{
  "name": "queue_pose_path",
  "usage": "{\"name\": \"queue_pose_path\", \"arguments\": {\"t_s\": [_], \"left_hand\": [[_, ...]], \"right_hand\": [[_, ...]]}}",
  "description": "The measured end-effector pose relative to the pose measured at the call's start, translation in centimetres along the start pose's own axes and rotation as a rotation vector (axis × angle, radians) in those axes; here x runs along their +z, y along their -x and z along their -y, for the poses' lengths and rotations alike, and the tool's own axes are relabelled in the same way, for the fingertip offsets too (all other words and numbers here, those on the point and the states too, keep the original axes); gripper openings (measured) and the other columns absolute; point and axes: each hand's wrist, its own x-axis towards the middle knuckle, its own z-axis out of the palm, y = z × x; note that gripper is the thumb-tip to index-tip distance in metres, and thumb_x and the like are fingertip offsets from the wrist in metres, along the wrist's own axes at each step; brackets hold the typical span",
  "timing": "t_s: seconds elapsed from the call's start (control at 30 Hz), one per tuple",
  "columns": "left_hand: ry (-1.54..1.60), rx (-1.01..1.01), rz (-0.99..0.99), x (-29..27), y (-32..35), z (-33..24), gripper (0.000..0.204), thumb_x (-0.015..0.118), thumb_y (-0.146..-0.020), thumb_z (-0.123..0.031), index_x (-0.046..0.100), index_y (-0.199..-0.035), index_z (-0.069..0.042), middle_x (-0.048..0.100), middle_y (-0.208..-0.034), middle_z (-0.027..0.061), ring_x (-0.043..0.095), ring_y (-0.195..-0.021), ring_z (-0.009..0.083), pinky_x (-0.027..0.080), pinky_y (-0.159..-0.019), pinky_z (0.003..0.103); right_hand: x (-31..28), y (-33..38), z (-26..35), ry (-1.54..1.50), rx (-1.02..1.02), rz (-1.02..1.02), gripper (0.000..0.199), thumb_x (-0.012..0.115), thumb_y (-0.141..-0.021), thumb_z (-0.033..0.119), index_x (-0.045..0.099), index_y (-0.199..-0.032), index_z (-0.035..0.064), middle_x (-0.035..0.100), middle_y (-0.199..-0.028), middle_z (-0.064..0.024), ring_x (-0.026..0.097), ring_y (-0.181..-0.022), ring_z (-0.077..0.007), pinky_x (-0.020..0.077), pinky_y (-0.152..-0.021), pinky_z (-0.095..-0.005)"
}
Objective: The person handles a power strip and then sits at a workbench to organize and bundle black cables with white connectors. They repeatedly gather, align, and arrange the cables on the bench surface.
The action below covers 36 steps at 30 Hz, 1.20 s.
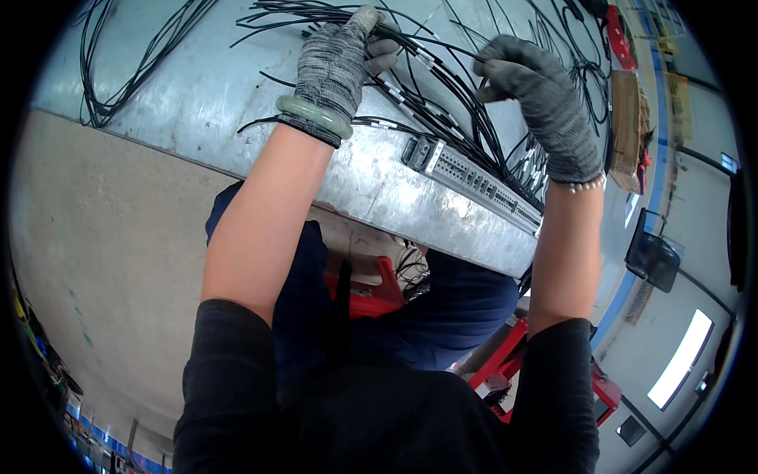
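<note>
My left hand [335, 67], in a grey knit glove, is closed around a bundle of thin black wires [296, 11] near their loose ends. My right hand [541, 103], gloved the same way, has its fingers bent in a pinch at a single black wire [455, 50] that runs over from the bundle. White labels mark several of the wires. Below and between my hands lies a long grey terminal block [482, 186] with rows of small holes, set slantwise along the metal table's near edge. More wires run beside it and pass under my right forearm.
The metal table [185, 95] carries a looped coil of black wire [99, 110] at the left and tangled wires [588, 71] at the far right. A cardboard box [628, 130] stands by the right edge, near a red object [620, 35]. Beneath the table is a red stool [371, 296].
</note>
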Motion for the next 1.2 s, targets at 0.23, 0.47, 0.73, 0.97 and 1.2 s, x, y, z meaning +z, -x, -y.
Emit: {"name": "queue_pose_path", "arguments": {"t_s": [0.23, 0.47, 0.73, 0.97, 1.2], "left_hand": [[-0.027, 0.018, 0.002, 0.1, -0.4, 0.0, 0.027, 0.061, -0.090, -0.025, 0.060, -0.101, -0.001, 0.063, -0.087, 0.0108, 0.064, -0.073, 0.0163, 0.057, -0.063, 0.026], [-0.071, 0.014, -0.082, 0.2, -0.3, 0.4, 0.028, 0.061, -0.090, -0.025, 0.059, -0.101, 0.000, 0.062, -0.087, 0.0114, 0.065, -0.076, 0.0186, 0.058, -0.064, 0.028], [-0.036, 0.031, -0.104, 0.0, -0.6, 0.6, 0.028, 0.066, -0.086, -0.022, 0.056, -0.098, 0.001, 0.062, -0.086, 0.0119, 0.063, -0.073, 0.0191, 0.058, -0.064, 0.030], [-0.058, -0.006, -0.231, 2.0, 0.4, 0.0, 0.027, 0.067, -0.085, -0.022, 0.056, -0.095, 0.000, 0.060, -0.081, 0.0095, 0.062, -0.067, 0.0166, 0.058, -0.058, 0.027], [-0.186, 0.039, -0.198, 1.2, -0.6, 0.7, 0.033, 0.070, -0.083, -0.028, 0.055, -0.094, -0.001, 0.059, -0.079, 0.0081, 0.061, -0.065, 0.0153, 0.056, -0.052, 0.025]], "right_hand": [[-2.9, 2.6, 0.0, -0.266, 0.047, -0.352, 0.017, 0.058, -0.081, 0.014, 0.063, -0.086, -0.0014, 0.058, -0.068, -0.0042, 0.049, -0.047, -0.0069, 0.0417, -0.044, -0.0192], [-1.7, 3.0, -0.2, -0.202, -0.026, -0.302, 0.023, 0.055, -0.085, 0.022, 0.064, -0.085, 0.0013, 0.061, -0.070, -0.0040, 0.051, -0.063, -0.0100, 0.0429, -0.058, -0.0210], [-0.8, 3.2, 2.5, 0.441, -0.261, 0.031, 0.034, 0.052, -0.094, 0.036, 0.066, -0.095, 0.0049, 0.066, -0.080, -0.0057, 0.063, -0.073, -0.0166, 0.0499, -0.064, -0.0283], [-3.7, 5.8, 0.6, 0.251, -0.307, -0.483, 0.033, 0.057, -0.091, 0.037, 0.065, -0.095, 0.0049, 0.067, -0.086, -0.0065, 0.063, -0.077, -0.0152, 0.0509, -0.068, -0.0293], [3.5, 0.0, -1.2, 0.471, -0.229, -0.219, 0.020, 0.065, -0.084, 0.027, 0.067, -0.090, 0.0079, 0.068, -0.082, -0.0085, 0.065, -0.075, -0.0195, 0.0519, -0.070, -0.0331]]}}
